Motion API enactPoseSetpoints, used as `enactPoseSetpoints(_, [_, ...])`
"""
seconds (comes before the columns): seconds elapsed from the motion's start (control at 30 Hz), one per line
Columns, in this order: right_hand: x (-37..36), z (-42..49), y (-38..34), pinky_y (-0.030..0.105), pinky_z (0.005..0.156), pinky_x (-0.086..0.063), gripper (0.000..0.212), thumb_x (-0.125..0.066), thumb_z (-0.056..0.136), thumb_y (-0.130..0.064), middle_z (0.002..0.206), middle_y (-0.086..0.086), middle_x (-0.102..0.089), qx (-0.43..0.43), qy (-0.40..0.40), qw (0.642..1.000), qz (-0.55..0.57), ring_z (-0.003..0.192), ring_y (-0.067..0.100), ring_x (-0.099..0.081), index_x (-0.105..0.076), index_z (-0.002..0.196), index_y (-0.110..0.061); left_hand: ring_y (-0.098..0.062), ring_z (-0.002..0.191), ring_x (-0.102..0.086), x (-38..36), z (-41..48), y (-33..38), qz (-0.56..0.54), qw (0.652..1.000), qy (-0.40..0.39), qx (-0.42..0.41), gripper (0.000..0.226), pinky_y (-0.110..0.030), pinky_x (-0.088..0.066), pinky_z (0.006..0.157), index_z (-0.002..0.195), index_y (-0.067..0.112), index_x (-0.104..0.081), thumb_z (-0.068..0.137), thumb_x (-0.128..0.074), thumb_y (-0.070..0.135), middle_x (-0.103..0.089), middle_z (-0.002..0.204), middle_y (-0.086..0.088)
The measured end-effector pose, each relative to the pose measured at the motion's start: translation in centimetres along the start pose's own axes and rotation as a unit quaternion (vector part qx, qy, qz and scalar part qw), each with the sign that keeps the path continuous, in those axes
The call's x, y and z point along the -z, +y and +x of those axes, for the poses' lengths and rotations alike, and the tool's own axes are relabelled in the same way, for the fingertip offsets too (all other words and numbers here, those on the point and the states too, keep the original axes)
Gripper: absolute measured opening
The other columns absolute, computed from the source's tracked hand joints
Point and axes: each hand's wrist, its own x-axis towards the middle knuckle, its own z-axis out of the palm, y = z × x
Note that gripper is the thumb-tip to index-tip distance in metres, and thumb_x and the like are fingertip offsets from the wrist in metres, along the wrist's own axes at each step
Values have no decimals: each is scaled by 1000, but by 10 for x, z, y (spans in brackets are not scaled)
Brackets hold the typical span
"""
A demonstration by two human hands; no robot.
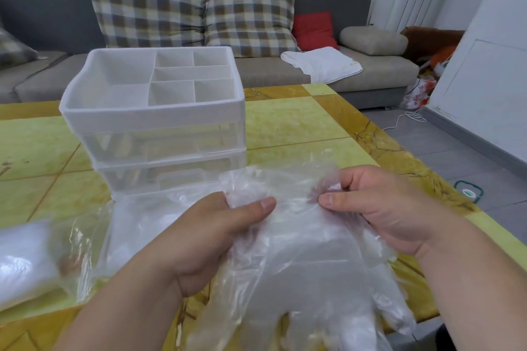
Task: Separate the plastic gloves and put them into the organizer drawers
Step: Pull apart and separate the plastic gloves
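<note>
Standing at the near edge of the table point(299, 122), the person holds a bunch of clear plastic gloves point(308, 259) low over its yellow top, between the body and the organizer point(154, 111). The organizer sits left of centre, well back from the near edge. There is bare table to its right, up to the slanting right-hand edge, where the grey floor point(456, 151) begins. The table's far edge stands near the sofa point(285, 71). At the near left a clear bag point(28, 259) with a white stack in it lies just beside the left forearm and is cut off by the frame.

The organizer's two clear drawers point(171, 174) are hard to read through their see-through fronts, and I cannot tell whether the lower one is pulled out. The glove tips hang past the bottom of the view. How many gloves are in the bunch is not clear.

The left hand point(216, 234) grips the crumpled cuff end, its thumb on top and its other fingers curled out of sight behind the film. The right hand point(382, 208) pinches the same end just beside it, its thumb pressed to bent fingers point(353, 179) with a layer of plastic between them.
</note>
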Motion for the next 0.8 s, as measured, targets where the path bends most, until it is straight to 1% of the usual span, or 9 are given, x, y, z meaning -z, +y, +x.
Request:
enactPoseSetpoints(0.1, [-1, 2, 3, 30, 75, -55, 14, -67, 87, 1, 90, 14, -75, -9, 3, 1000, -15, 80, 20, -68, -79, 90, -6, -31, 96, -60, -4, 1, -4, 16, 998, 53, -8, 29, -39, -46, 95, 87, 9, -82, 74, -71, 32, -64, 99, -38])
enactPoseSetpoints(0.17, [2, 2, 2, 30, 73, -49, 12, -69, 89, -6, 86, 8, -75, -9, 35, 998, -48, 71, 16, -64, -79, 92, -11, -27, 91, -55, -1, 2, -2, 33, 996, 79, -30, 22, -32, -41, 87, 68, 15, -81, 79, -68, 29, -59, 82, -29])
enactPoseSetpoints(0.37, [44, 14, 23, 46, 79, -58, 11, -69, 84, -14, 68, -2, -74, -22, 349, 915, -201, 75, 24, -73, -74, 74, -19, -19, 61, -55, 39, 1, 7, 105, 977, 162, -88, 20, -25, -41, 54, 78, 12, -81, 75, -68, 28, -63, 73, -18])
enactPoseSetpoints(0.47, [49, 16, 31, 42, 71, -57, 14, -69, 79, -11, 61, -1, -71, -39, 356, 909, -212, 75, 28, -72, -73, 68, -19, -20, 55, -55, 65, 4, 10, 103, 958, 242, -111, 23, -33, -41, 63, 77, -1, -74, 85, -71, 20, -57, 62, -14])
enactPoseSetpoints(0.53, [47, 19, 34, 35, 66, -53, 15, -70, 80, -10, 63, 1, -71, -37, 349, 908, -230, 73, 27, -70, -73, 68, -19, -14, 45, -54, 77, 2, 11, 88, 959, 248, -101, 37, -39, -47, 69, 69, -2, -70, 68, -83, 32, -52, 52, -7])
enactPoseSetpoints(0.63, [43, 22, 34, 29, 67, -47, 9, -71, 85, -17, 88, -4, -72, -28, 352, 887, -297, 87, 22, -67, -75, 92, -21, -12, 40, -50, 76, -4, 12, 143, 974, 163, -70, 34, -19, -42, 48, 72, 2, -78, 57, -81, 32, -53, 47, -6])
enactPoseSetpoints(0.67, [43, 24, 35, 29, 71, -45, 22, -70, 87, -21, 103, -4, -71, -37, 357, 875, -324, 96, 22, -65, -72, 109, -21, -14, 44, -53, 72, -7, 12, 163, 975, 133, -64, 31, -18, -39, 46, 76, 3, -79, 60, -82, 29, -59, 51, -9])
enactPoseSetpoints(0.73, [44, 28, 36, 30, 80, -43, 48, -67, 90, -27, 128, -1, -63, -57, 361, 860, -357, 112, 24, -61, -58, 136, -19, -27, 58, -62, 68, -10, 9, 208, 972, 81, -66, 47, -25, -42, 56, 85, 5, -80, 61, -81, 45, -70, 70, -19])
enactPoseSetpoints(0.8, [43, 32, 39, 33, 86, -45, 62, -69, 89, -30, 132, 1, -59, -77, 340, 870, -349, 118, 26, -58, -47, 147, -19, -43, 76, -67, 64, -9, 6, 238, 968, 47, -70, 57, -37, -46, 70, 93, 9, -81, 62, -77, 57, -72, 85, -25])
